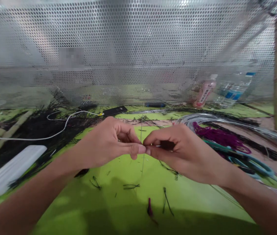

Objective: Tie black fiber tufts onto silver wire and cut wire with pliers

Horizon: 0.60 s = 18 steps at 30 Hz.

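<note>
My left hand [107, 142] and my right hand [186, 151] meet fingertip to fingertip above the green tabletop [118, 205]. Both are closed in a pinch on a thin grey wire [142, 166], which shows as a near-vertical line above and below the fingers. A short shiny bit also shows between the right thumb and index finger. The exact grip point is hidden by the fingertips. Small looped black pieces [131, 186] lie on the surface below, along with a little purple tuft [149, 207].
On the right are a silver wire bundle [238, 122], purple cord [216, 135] and blue-handled scissors [258, 164]. Black strands [42, 130], a white box-like object [16, 168] and a cabled black device [114, 111] lie left. Bottles [205, 91] stand before a perforated metal panel [138, 42].
</note>
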Available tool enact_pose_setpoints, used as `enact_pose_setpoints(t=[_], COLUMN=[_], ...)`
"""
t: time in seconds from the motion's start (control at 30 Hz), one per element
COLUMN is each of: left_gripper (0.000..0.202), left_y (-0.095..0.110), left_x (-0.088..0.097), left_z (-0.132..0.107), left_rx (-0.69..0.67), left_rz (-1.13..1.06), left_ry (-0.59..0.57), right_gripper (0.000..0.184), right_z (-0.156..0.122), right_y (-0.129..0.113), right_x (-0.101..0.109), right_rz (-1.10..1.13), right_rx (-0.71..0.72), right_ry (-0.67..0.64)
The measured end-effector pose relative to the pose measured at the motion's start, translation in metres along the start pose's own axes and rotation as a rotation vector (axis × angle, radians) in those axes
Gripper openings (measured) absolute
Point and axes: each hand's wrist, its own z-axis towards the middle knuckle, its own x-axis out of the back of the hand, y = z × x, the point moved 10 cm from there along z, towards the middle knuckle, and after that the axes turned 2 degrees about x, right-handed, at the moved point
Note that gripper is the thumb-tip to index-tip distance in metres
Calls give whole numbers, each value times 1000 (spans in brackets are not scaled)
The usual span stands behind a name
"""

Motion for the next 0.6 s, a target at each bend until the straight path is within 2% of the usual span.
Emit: enact_pose_setpoints(t=[0.07, 0.13, 0.2, 0.23, 0.3, 0.33, 0.37, 0.43, 0.47, 0.53, 0.6], left_gripper=[22, 25, 22, 18, 12, 14, 16, 20, 23, 22, 18], left_y=[-5, -4, 6, 19, 57, 74, 83, 84, 82, 80, 80], left_x=[-6, -7, 3, 14, 31, 28, 15, -9, -15, -14, -9], left_z=[2, 2, 0, -5, -32, -52, -66, -74, -72, -67, -61], left_rx=[51, 55, -43, -156, -532, -767, -963, -1159, -1175, -1128, -1040], left_rz=[-80, -47, 109, 214, 452, 581, 726, 953, 1013, 1023, 987], left_ry=[-63, -55, 87, 237, 601, 751, 788, 715, 652, 603, 602], right_gripper=[17, 17, 17, 17, 16, 15, 15, 16, 17, 16, 13], right_z=[0, 0, -1, -1, -2, -3, -3, -5, -5, -6, -6], right_y=[0, 1, 2, 2, 3, 4, 4, 4, 3, 4, 3], right_x=[1, 3, 7, 8, 11, 13, 13, 14, 14, 15, 16], right_rz=[-40, -16, 59, 101, 171, 198, 223, 258, 263, 261, 264], right_rx=[-4, -11, -17, -23, -39, -48, -55, -61, -62, -68, -66], right_ry=[24, 47, 70, 75, 77, 78, 71, 55, 54, 59, 63])
